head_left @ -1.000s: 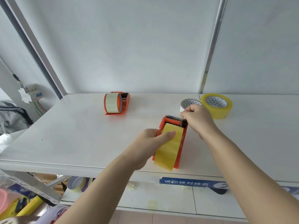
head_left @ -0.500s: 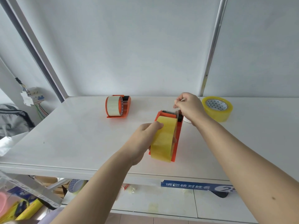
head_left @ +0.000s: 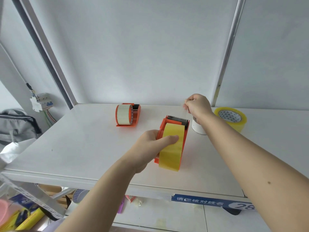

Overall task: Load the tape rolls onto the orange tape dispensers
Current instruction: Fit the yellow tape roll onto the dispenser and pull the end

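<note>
Orange plastic forms the near tape dispenser [head_left: 184, 139], which stands on the white shelf [head_left: 80, 148] close to its front edge, with the toothed blade [head_left: 177, 118] at its far end. A yellow tape roll [head_left: 171, 154] sits already in it, upright on its edge, between the two orange side walls.

The left hand [head_left: 148, 148] is at the left side of this dispenser. Its fingers curl around the orange wall and go out of sight, and the thumb lies across the top of the yellow tape roll and presses on it.

The right hand [head_left: 198, 106] is beyond the dispenser, higher than the blade and a little to its right. Its thumb and fingers are closed together on the tape end [head_left: 185, 112], a thin clear strip that goes down from the fingertips toward the blade. The strip is faint, so I cannot tell where exactly it meets the blade.

Under the right wrist stands a white tape roll [head_left: 196, 129], partly hidden, just beside the dispenser's far right corner. A loose yellow roll [head_left: 234, 126] lies flat farther to the right, near the white one. The second orange dispenser [head_left: 137, 116] stands well apart at the back left, loaded with a pale tape roll [head_left: 122, 114]. Below the shelf's front edge a blue label [head_left: 200, 200] shows the number 28.
</note>
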